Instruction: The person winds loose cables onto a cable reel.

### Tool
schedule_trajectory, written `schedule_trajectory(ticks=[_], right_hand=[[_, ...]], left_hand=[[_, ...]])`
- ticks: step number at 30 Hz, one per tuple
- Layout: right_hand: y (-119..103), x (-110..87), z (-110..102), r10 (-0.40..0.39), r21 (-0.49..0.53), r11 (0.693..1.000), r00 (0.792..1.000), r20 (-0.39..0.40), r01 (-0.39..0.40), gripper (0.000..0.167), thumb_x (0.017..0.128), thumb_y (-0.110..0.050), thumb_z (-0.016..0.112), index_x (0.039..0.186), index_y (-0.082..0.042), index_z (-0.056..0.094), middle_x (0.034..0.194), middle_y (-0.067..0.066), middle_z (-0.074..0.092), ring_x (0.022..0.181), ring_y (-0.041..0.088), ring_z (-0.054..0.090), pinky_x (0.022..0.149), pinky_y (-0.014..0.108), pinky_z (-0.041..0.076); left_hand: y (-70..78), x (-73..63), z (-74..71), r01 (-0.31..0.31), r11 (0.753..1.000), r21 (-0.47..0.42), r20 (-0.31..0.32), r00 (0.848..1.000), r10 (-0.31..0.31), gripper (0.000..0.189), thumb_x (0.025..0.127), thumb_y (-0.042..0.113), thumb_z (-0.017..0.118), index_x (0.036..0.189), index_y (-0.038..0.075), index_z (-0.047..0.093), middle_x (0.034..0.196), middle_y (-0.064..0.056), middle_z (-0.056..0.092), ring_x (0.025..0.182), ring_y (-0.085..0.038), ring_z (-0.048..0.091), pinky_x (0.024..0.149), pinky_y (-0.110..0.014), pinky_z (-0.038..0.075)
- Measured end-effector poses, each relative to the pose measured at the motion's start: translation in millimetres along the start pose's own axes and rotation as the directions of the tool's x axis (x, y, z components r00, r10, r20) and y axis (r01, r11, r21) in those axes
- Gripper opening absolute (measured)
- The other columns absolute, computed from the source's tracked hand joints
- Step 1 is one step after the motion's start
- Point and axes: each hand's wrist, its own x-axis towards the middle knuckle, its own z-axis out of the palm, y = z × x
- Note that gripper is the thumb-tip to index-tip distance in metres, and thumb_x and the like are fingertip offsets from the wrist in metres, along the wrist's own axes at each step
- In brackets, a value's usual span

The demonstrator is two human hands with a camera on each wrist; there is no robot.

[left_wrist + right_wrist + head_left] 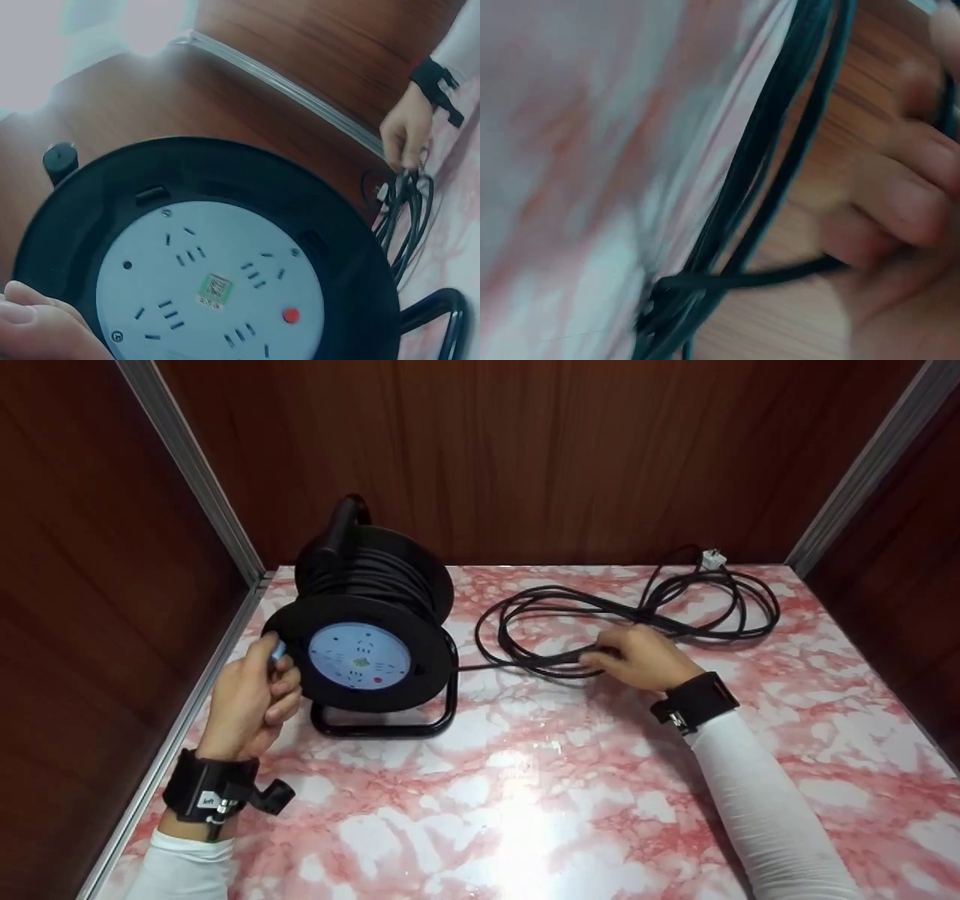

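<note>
A black cable reel (pixel 435 660) with a round pale socket panel (pixel 360 656) stands on its tube frame at the left of the table. My left hand (pixel 259 690) is at the left edge of its front disc, fingers curled round a small crank knob with a light-blue end (pixel 278 651). In the left wrist view, only part of that hand (pixel 45 326) shows, beside the disc. To the right, my right hand (pixel 637 656) holds the black cable (pixel 525 664) over the loose coils. In the right wrist view, a strand (pixel 780 277) runs into its curled fingers (pixel 907 202).
Loose cable loops (pixel 750 592) lie across the back right, with a white plug (pixel 712 559) by the rear wall. The reel's carrying handle (pixel 345 525) rises behind the disc. Wood panels (pixel 525 457) enclose the red-and-white table (pixel 450 810) at the back and sides.
</note>
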Motion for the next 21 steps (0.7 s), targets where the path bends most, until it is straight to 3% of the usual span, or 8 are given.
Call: schedule_trajectory(ticks=[3, 5, 8, 10, 13, 15, 17, 21], right_hand=[[-7, 3.6, -2, -0.084, 0.007, 0.996, 0.987, -0.138, 0.086, 0.025, 0.098, -0.037, 0.078, 0.083, -0.022, 0.065, 0.072, -0.011, 0.058, 0.062, 0.010, 0.054, 0.059, 0.033, 0.045], [-11, 4.5, -2, -0.096, 0.047, 0.994, 0.987, -0.130, 0.103, 0.025, 0.097, -0.036, 0.079, 0.082, -0.022, 0.066, 0.073, -0.011, 0.059, 0.062, 0.009, 0.054, 0.058, 0.033, 0.044], [-9, 1.7, 1, -0.032, 0.113, 0.993, 0.999, 0.042, 0.027, 0.028, 0.098, -0.044, 0.076, 0.081, -0.024, 0.066, 0.071, -0.012, 0.058, 0.059, 0.008, 0.053, 0.057, 0.031, 0.045], [-5, -1.2, 4, 0.033, 0.119, 0.992, 0.986, 0.165, -0.053, 0.033, 0.100, -0.048, 0.072, 0.079, -0.024, 0.064, 0.069, -0.011, 0.055, 0.057, 0.008, 0.051, 0.056, 0.031, 0.044], [1, -3.3, 8, 0.088, 0.076, 0.991, 0.970, 0.228, -0.107, 0.034, 0.102, -0.050, 0.069, 0.081, -0.023, 0.063, 0.068, -0.009, 0.053, 0.058, 0.010, 0.051, 0.058, 0.033, 0.045], [1, -1.8, 9, 0.072, 0.043, 0.996, 0.987, 0.146, -0.079, 0.030, 0.103, -0.045, 0.069, 0.084, -0.023, 0.062, 0.072, -0.009, 0.054, 0.062, 0.010, 0.052, 0.061, 0.034, 0.046], [-2, 1.9, 7, 0.010, -0.007, 1.000, 1.000, -0.009, -0.010, 0.024, 0.102, -0.037, 0.072, 0.087, -0.021, 0.062, 0.077, -0.007, 0.055, 0.067, 0.012, 0.054, 0.063, 0.037, 0.048], [-7, 10.0, -5, -0.149, -0.143, 0.983, 0.949, -0.278, 0.113, 0.021, 0.099, -0.021, 0.076, 0.091, -0.010, 0.060, 0.083, 0.002, 0.054, 0.071, 0.022, 0.054, 0.065, 0.043, 0.048]], left_hand=[[3.7, 1.3, 8.6, -0.042, 0.999, 0.032, -0.009, 0.999, 0.043, 0.037, 0.111, 0.032, 0.056, 0.083, 0.009, 0.050, 0.072, 0.003, 0.047, 0.044, -0.003, 0.036, 0.036, -0.017, 0.024], [5.8, 1.9, 14.5, -0.077, 0.994, 0.080, -0.017, 0.997, 0.078, 0.039, 0.110, 0.033, 0.056, 0.080, 0.008, 0.050, 0.069, 0.002, 0.046, 0.044, -0.004, 0.036, 0.035, -0.017, 0.024], [8.2, 3.8, 24.6, -0.130, 0.976, 0.174, -0.012, 0.991, 0.134, 0.044, 0.109, 0.035, 0.058, 0.078, 0.005, 0.049, 0.063, 0.000, 0.044, 0.043, -0.005, 0.036, 0.035, -0.018, 0.025], [9.3, 5.3, 31.5, -0.158, 0.958, 0.240, 0.004, 0.987, 0.162, 0.047, 0.109, 0.036, 0.060, 0.077, 0.004, 0.049, 0.059, -0.001, 0.042, 0.041, -0.007, 0.035, 0.034, -0.019, 0.026], [11.2, 6.8, 40.3, -0.180, 0.933, 0.312, 0.028, 0.983, 0.180, 0.050, 0.108, 0.037, 0.061, 0.074, 0.003, 0.047, 0.055, -0.002, 0.042, 0.038, -0.008, 0.035, 0.034, -0.021, 0.027], [12.7, 7.0, 44.2, -0.187, 0.918, 0.350, 0.042, 0.982, 0.184, 0.052, 0.109, 0.037, 0.060, 0.071, 0.004, 0.046, 0.054, -0.002, 0.041, 0.037, -0.009, 0.035, 0.033, -0.022, 0.027], [14.4, 6.4, 46.4, -0.191, 0.906, 0.379, 0.050, 0.981, 0.186, 0.054, 0.109, 0.036, 0.059, 0.068, 0.004, 0.043, 0.053, -0.002, 0.041, 0.036, -0.009, 0.036, 0.033, -0.024, 0.027], [16.9, 5.3, 47.9, -0.212, 0.890, 0.403, 0.055, 0.977, 0.207, 0.057, 0.110, 0.033, 0.058, 0.064, 0.003, 0.041, 0.051, -0.003, 0.041, 0.035, -0.010, 0.035, 0.032, -0.024, 0.026]])
